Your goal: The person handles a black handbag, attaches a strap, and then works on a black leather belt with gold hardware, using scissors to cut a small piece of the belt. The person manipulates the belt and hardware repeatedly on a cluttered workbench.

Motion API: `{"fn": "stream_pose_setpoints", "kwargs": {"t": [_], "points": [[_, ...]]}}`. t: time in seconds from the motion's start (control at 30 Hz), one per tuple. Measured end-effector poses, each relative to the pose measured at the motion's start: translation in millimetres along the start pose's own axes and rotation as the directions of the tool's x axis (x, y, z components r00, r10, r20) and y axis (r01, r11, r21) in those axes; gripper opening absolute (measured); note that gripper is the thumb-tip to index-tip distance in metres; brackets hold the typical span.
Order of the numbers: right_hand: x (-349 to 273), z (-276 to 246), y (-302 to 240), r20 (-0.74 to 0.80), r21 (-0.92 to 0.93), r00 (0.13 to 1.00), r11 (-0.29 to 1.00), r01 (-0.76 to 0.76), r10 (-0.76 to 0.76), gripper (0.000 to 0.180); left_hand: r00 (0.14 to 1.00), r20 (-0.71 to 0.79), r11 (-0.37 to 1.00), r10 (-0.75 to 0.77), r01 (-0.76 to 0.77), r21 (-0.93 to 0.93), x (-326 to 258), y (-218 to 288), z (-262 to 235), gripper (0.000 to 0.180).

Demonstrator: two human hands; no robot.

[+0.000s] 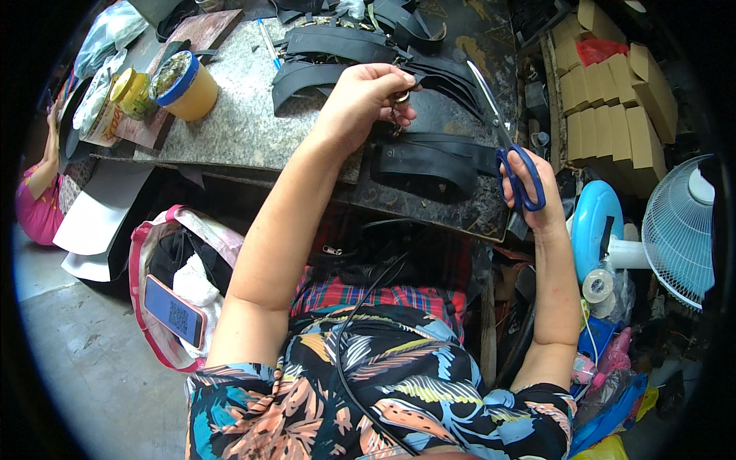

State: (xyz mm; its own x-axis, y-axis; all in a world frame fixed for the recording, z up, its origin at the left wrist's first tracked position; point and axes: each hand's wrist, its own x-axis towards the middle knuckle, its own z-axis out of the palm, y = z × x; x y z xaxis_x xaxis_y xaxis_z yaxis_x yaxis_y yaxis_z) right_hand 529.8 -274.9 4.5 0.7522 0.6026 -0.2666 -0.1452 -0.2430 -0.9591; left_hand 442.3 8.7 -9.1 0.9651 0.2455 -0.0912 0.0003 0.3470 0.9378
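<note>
My left hand (354, 103) is raised over the worktable. Its thumb and fingers pinch a small dark-and-shiny metal piece (400, 97), perhaps a buckle; the fingers partly hide it. At the table's right edge, my right hand (537, 184) grips scissors (507, 146) with blue handles, their long blades pointing up and away and looking nearly closed. A curved black strap (429, 165) lies on the table between and just below the hands. More black straps (330, 44) lie in a bundle beyond my left hand.
On the table's left stand a yellow tub (188, 88) with a blue rim and a yellow jar (132, 93). A pen (270, 44) lies near the straps. Cardboard boxes (613, 126) and a fan (682, 222) are at right. A bag with a phone (175, 310) sits at lower left.
</note>
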Motion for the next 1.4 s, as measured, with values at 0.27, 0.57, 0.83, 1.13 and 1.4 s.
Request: {"fn": "stream_pose_setpoints", "kwargs": {"t": [0.27, 0.57, 0.83, 1.13, 1.4], "points": [[-9.2, 18.0, -4.9, -0.027, -0.462, 0.990, 0.880, 0.110, -0.138, 0.025, 0.998, -0.020, 0.996, -0.053, 0.051, -0.072, 3.4, 1.0, -4.7, 0.017], [0.3, 17.4, -7.1, 0.032, -0.489, 0.997, 0.869, 0.075, -0.067, 0.023, 0.998, 0.025, 0.992, -0.052, 0.055, -0.109, 5.1, -1.4, -10.6, 0.017], [-3.2, 21.8, -7.8, -0.021, -0.460, 0.997, 0.886, 0.057, -0.075, 0.032, 0.998, 0.024, 0.990, -0.065, 0.067, -0.122, 5.4, -1.4, -10.1, 0.015], [-12.8, 25.3, -12.3, -0.045, -0.433, 0.993, 0.897, 0.083, -0.113, 0.032, 0.999, 0.001, 0.996, -0.033, 0.033, -0.077, 3.3, -0.7, -6.0, 0.012], [-13.0, 26.9, -14.4, -0.026, -0.545, 0.997, 0.837, 0.042, -0.068, 0.022, 0.999, -0.013, 0.999, -0.031, 0.030, -0.021, 1.9, 0.2, -3.4, 0.012]]}}
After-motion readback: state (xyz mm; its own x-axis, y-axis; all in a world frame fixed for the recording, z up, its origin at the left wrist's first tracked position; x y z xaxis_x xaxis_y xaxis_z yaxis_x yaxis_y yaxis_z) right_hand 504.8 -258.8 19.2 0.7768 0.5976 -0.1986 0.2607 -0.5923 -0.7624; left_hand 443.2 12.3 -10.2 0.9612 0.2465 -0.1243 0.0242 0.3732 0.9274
